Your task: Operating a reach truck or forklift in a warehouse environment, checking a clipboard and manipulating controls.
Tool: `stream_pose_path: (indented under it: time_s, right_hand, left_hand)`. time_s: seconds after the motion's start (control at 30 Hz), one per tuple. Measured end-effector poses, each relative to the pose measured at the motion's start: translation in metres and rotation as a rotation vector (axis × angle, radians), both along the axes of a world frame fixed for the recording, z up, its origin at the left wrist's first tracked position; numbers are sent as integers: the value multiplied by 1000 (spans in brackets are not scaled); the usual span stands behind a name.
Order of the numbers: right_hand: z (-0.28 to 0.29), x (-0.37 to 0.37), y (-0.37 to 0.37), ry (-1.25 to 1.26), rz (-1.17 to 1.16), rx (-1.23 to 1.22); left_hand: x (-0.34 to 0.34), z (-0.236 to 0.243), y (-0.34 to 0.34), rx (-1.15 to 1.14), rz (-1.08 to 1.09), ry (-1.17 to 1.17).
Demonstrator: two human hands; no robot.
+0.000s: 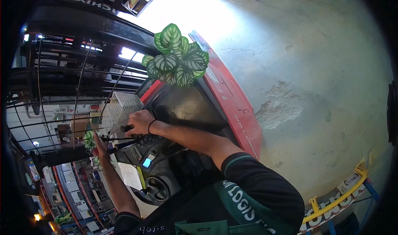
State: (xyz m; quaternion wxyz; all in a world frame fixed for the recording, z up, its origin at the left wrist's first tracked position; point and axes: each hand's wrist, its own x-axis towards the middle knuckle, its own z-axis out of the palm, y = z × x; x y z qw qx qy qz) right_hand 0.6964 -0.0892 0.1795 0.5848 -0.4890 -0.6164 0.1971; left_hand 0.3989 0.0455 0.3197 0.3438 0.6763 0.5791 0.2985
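Observation:
My right hand reaches over the black control console, fingers curled on a small black knob beside a white mesh basket. My left hand is at the left by a black bar, edge-on with fingers stretched upward, next to a small striped-leaf plant. A larger striped-leaf plant sits above the machine's dark top. The console has a lit screen, a steering wheel and a clipboard with paper.
I am at a red and black forklift with a dark mast and wire guard. Concrete floor with a broken patch lies right. A yellow-and-blue barrier stands at lower right; racks of parts are at lower left.

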Motion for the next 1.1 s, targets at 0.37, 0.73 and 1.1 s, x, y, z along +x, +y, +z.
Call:
stream_pose_path:
  time_s: [0.37,0.73,1.1]
  right_hand:
    - [-12,35,-2,-31,-43,-75]
    - [2,27,-9,-46,75,40]
    - [24,0,2,55,-52,-39]
  left_hand:
    - [37,-36,-125,598,140,227]
    - [33,-2,-161,317,316,65]
    - [-80,36,-24,382,105,676]
